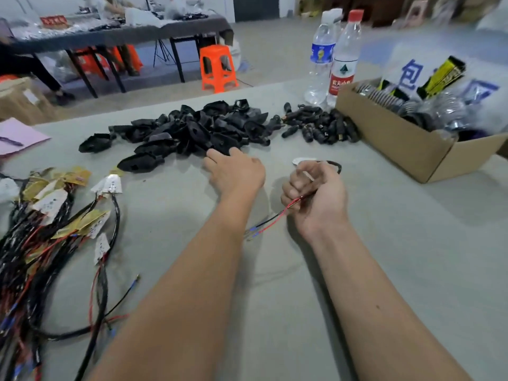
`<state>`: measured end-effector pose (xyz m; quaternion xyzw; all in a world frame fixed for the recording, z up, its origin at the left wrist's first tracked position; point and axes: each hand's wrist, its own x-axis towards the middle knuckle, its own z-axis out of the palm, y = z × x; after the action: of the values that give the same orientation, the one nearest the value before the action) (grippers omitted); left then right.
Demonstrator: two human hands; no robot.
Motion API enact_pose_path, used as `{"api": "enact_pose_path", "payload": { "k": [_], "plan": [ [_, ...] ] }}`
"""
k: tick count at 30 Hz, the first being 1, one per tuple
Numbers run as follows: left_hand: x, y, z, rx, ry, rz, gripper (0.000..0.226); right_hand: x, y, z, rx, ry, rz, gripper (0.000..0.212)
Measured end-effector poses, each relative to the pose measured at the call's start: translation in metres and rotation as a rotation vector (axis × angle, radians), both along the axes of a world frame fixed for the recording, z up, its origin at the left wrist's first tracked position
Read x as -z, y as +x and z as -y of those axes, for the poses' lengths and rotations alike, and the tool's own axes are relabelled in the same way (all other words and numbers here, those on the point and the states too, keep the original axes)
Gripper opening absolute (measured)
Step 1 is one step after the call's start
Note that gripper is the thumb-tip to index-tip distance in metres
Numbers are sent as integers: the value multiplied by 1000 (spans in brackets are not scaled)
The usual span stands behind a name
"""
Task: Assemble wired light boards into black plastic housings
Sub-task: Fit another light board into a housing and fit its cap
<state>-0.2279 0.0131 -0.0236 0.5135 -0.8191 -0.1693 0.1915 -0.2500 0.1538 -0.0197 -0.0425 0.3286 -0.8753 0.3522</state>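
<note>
A heap of black plastic housings (189, 127) lies across the middle of the grey table. My left hand (236, 171) reaches to the heap's near edge, fingers extended and touching a housing. My right hand (313, 193) is curled round a wired light board: its white board tip (301, 160) pokes out past my fingers, a black cable loops beyond my knuckles, and red and black leads (272, 220) trail from under my palm. A tangle of more wired light boards (55, 229) lies at the left.
A pile of small black connector parts (319, 123) sits right of the housings. An open cardboard box (395, 138) of parts stands at the right, two water bottles (332, 56) behind it. A pink sheet (19, 136) lies at the far left edge.
</note>
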Motion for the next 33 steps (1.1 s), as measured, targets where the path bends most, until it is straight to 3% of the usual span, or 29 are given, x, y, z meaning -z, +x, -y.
{"api": "enact_pose_path", "payload": {
  "k": [6,11,14,16,20,23,27,33],
  "plan": [
    [9,-3,6,92,-44,-38,29,-1,-1,3,-64,61,-112,74],
    [5,42,5,325,52,-170,19,0,2,9,-47,136,-152,77],
    [4,86,5,294,142,-256,9,3,7,10,-128,175,-230,79],
    [5,120,6,238,128,-246,14,3,14,11,-201,200,-279,70],
    [8,180,1,142,63,-310,20,7,32,14,-260,190,-422,19],
    [15,206,-12,140,83,-386,23,11,46,18,-298,205,-500,4],
    [14,219,-16,177,137,-552,37,13,58,22,-339,316,-658,10],
    [14,217,-11,216,152,-555,46,16,63,24,-290,338,-772,7]
  ]
}}
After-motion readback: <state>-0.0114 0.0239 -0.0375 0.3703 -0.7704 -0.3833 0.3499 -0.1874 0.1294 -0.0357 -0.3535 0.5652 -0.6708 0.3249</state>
